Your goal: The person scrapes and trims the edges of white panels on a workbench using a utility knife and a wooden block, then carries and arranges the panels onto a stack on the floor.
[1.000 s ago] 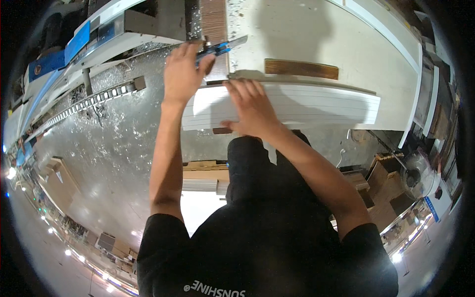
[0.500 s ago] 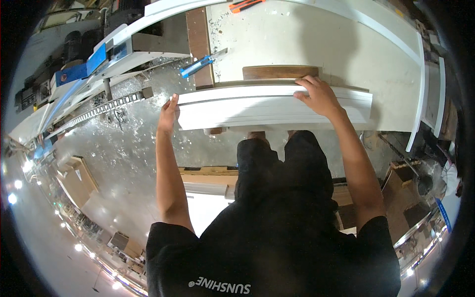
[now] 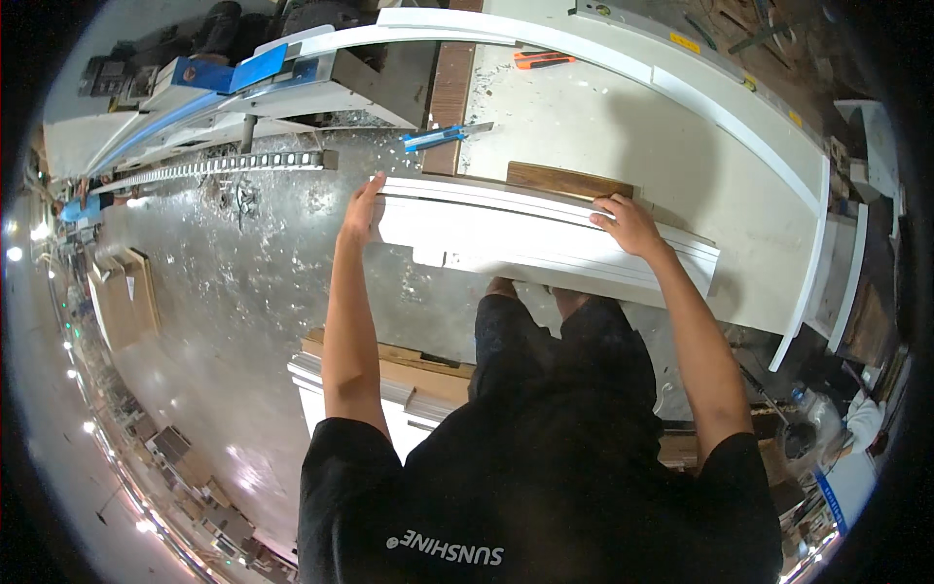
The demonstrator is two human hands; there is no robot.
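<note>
Grey concrete floor [image 3: 272, 263] lies left of the cream workbench [image 3: 530, 112]. From the head view, the blue knife [image 3: 433, 139], in the left hand [image 3: 362, 206] a second ago, now rests across the brown board [image 3: 454, 83], freeing that hand to half-curl round the left end of the white panel [image 3: 486, 229] along the bench's near edge; the right hand [image 3: 629, 227], partly closed, grips its far edge.

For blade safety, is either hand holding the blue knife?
No: the blue knife lies across the brown strip, with left hand and right hand on the white panel.
</note>
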